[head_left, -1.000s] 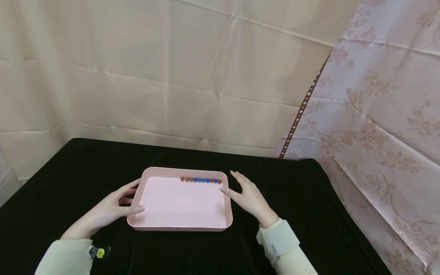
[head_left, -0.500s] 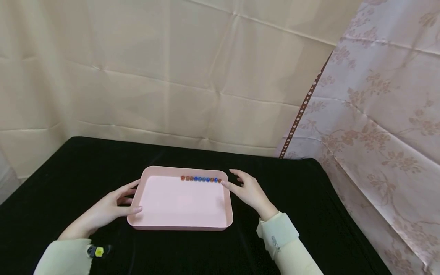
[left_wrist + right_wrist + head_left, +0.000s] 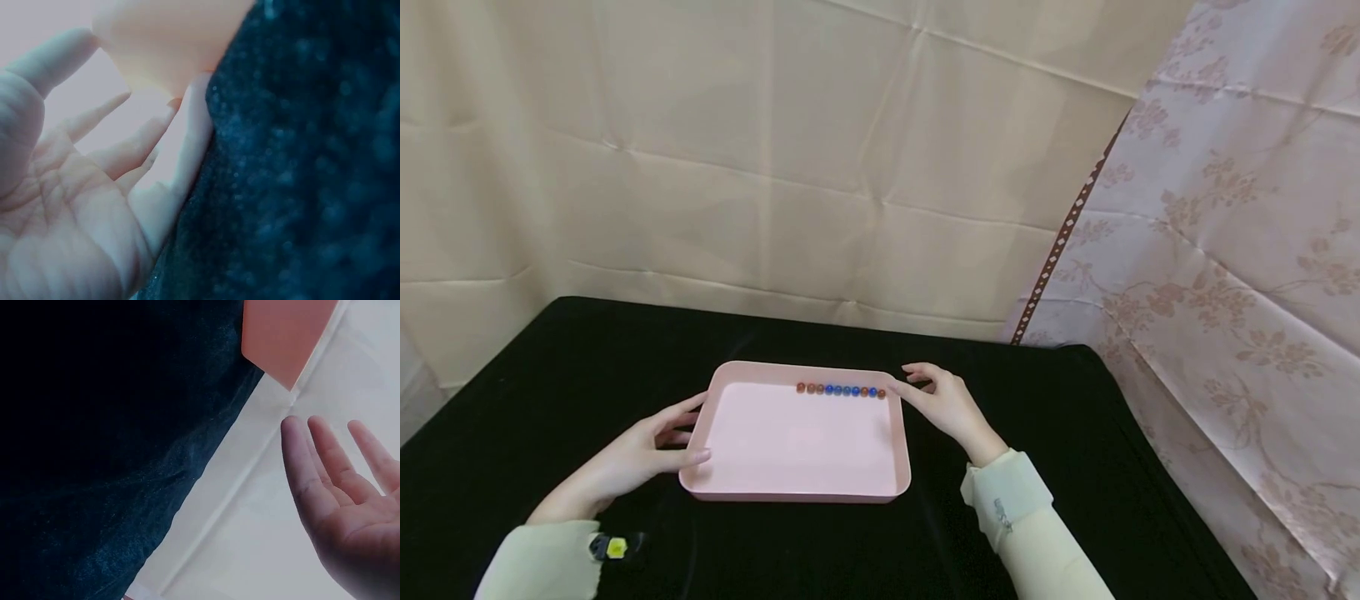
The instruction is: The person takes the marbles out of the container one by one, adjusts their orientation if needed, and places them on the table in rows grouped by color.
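Note:
A shallow pink tray lies on the black cloth. Along the inside of its back wall, toward the right, runs a straight row of small round beads or marbles in reddish brown, blue and greyish blue. My left hand grips the tray's left side, thumb over the rim, fingers against the outer wall. By the back right corner is my right hand, its thumb tip at the rim and fingers loosely bent. In the right wrist view that hand holds nothing, and the tray's corner shows beyond the fingertips.
Black cloth covers the table on all sides of the tray. A cream curtain hangs behind the table, and a floral cloth hangs at the right. The left sleeve carries a small dark and yellow device.
My right hand has shifted slightly away, its thumb drawing back from over the tray to the rim, and its fingers bend more. The left hand, tray and row look unchanged.

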Available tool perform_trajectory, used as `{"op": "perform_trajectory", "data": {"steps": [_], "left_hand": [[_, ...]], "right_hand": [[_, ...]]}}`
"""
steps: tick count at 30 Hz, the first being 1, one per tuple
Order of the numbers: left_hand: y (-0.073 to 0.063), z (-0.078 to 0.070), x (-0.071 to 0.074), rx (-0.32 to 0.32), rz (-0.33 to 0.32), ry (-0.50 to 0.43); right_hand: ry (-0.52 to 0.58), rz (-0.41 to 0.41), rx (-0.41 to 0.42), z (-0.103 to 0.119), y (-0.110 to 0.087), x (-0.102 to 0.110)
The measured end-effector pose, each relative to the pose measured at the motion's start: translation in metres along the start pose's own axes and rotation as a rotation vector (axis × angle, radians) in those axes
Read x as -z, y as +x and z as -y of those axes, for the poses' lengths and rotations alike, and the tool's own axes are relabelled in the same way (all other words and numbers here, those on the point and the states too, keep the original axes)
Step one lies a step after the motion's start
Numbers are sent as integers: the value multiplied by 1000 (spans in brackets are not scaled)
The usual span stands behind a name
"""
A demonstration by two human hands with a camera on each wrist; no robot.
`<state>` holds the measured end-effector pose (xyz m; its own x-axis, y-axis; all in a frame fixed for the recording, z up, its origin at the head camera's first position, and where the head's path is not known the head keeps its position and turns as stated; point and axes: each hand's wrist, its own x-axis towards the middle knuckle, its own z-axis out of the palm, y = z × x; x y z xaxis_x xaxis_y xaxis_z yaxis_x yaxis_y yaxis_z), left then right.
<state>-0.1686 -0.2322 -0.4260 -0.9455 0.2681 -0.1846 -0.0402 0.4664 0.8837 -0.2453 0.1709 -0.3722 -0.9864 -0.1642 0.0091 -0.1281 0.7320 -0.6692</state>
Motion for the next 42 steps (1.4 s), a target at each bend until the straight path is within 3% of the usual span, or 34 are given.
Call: {"op": "perform_trajectory", "data": {"steps": [10, 18, 27, 34, 42], "left_hand": [[-1, 0, 1, 5, 6, -25], [0, 0, 0, 24, 10, -36], [-1, -2, 1, 26, 11, -47], [-1, -3, 0, 41, 9, -41], [-1, -3, 0, 51, 12, -43]], "right_hand": [[25, -5, 11, 0, 8, -2], [89, 35, -36, 0, 15, -7], [56, 44, -67, -2, 22, -12], [37, 21, -32, -7, 25, -21], [-66, -18, -17, -9, 24, -29]]}}
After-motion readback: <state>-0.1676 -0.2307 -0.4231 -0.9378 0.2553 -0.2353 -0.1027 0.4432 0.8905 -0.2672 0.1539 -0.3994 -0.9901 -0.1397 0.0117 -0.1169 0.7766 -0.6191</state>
